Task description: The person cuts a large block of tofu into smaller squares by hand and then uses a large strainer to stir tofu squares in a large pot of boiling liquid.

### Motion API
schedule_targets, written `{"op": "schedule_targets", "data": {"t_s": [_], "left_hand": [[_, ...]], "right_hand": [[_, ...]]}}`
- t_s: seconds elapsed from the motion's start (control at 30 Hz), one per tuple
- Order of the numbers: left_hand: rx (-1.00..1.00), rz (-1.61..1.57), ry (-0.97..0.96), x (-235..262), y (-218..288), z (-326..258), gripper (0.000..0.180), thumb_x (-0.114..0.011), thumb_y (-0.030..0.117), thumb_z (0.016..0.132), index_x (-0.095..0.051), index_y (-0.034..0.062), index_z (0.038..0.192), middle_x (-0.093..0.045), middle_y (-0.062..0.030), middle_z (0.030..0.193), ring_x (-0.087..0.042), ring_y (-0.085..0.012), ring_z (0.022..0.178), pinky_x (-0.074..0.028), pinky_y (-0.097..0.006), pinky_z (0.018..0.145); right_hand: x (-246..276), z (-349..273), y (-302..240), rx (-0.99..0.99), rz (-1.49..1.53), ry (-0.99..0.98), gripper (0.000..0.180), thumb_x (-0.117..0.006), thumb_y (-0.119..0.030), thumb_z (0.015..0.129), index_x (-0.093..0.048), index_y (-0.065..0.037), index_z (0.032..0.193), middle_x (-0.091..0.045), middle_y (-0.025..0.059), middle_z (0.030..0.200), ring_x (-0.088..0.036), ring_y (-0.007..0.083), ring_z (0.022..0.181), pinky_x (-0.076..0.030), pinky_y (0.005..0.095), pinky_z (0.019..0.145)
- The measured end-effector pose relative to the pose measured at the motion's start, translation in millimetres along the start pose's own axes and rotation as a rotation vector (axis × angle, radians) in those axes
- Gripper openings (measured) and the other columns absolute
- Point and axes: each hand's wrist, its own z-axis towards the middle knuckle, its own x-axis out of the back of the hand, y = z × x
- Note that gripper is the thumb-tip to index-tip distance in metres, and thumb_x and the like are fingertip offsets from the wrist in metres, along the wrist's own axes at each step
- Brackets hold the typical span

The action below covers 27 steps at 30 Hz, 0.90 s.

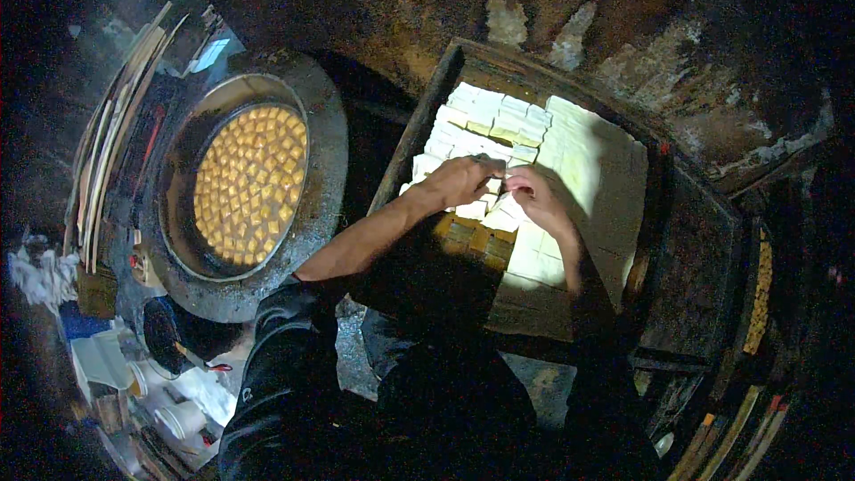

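Note:
Both hands meet above a wooden tray (411, 144) of white, tofu-like blocks (476, 107). My left hand (463, 182) reaches in from the left with its fingers curled down onto the cut pieces. Close beside it, my right hand (540, 199) has its fingers bent and pinched together over the same rows. Whatever lies between the fingertips is too small and hidden to name. On the right, a large white slab (606, 165) lies flat with faint cut lines. Below my left hand, a bare brown strip of the tray's bottom (472, 245) shows.
To the left, a big round pan (183, 205) set in a stone-like surround holds many golden cubes (249, 183) in liquid. Long sticks (120, 138) lean beyond it. A knife-like tool (198, 358) and white containers (181, 419) sit at lower left. A stained wall (401, 9) rises behind.

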Motion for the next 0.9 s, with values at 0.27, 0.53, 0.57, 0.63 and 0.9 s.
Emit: {"op": "schedule_targets", "data": {"t_s": [0.27, 0.53, 0.57, 0.63, 0.9], "left_hand": [[-0.138, 0.0, -0.143, 9, -6, -2, 0.03, -0.059, 0.011, 0.08, -0.056, 0.0091, 0.11, -0.057, -0.0136, 0.116, -0.053, -0.0305, 0.11, -0.044, -0.041, 0.092], [-0.09, -0.031, -0.075, 16, 24, -9, 0.047, -0.064, 0.038, 0.079, -0.052, 0.0085, 0.113, -0.059, -0.0148, 0.1, -0.061, -0.0336, 0.085, -0.048, -0.046, 0.077], [-0.143, 0.032, -0.03, 12, 27, -13, 0.049, -0.065, 0.04, 0.078, -0.052, 0.0087, 0.113, -0.059, -0.0151, 0.101, -0.061, -0.0335, 0.086, -0.048, -0.046, 0.077], [-0.13, 0.111, -0.119, 6, 28, -16, 0.057, -0.068, 0.042, 0.075, -0.05, 0.0104, 0.119, -0.055, -0.0149, 0.109, -0.057, -0.0325, 0.1, -0.046, -0.048, 0.082], [-0.12, 0.206, -0.095, -12, 26, -22, 0.053, -0.071, 0.033, 0.072, -0.051, 0.0142, 0.118, -0.042, -0.0114, 0.128, -0.042, -0.0314, 0.12, -0.038, -0.052, 0.094]], "right_hand": [[9, -8, 32, -0.004, -0.374, -0.128, 0.04, -0.057, -0.006, 0.083, -0.046, -0.001, 0.12, -0.054, 0.0118, 0.111, -0.055, 0.0196, 0.102, -0.046, 0.0309, 0.086], [3, 4, 28, -0.072, -0.361, -0.036, 0.037, -0.06, -0.007, 0.079, -0.052, -0.004, 0.115, -0.057, 0.0157, 0.103, -0.058, 0.0251, 0.092, -0.048, 0.0362, 0.077], [7, 4, 18, -0.1, -0.424, -0.072, 0.038, -0.058, -0.004, 0.081, -0.049, -0.003, 0.118, -0.054, 0.0135, 0.11, -0.056, 0.0215, 0.098, -0.047, 0.0343, 0.08], [10, -1, -4, -0.057, -0.465, -0.004, 0.036, -0.058, -0.002, 0.081, -0.052, -0.004, 0.116, -0.054, 0.0128, 0.109, -0.058, 0.021, 0.095, -0.051, 0.0333, 0.074], [24, -23, -68, -0.425, 0.235, 0.238, 0.029, -0.052, -0.008, 0.087, -0.056, -0.001, 0.115, -0.058, 0.0069, 0.085, -0.063, 0.0155, 0.069, -0.057, 0.0279, 0.053]]}}
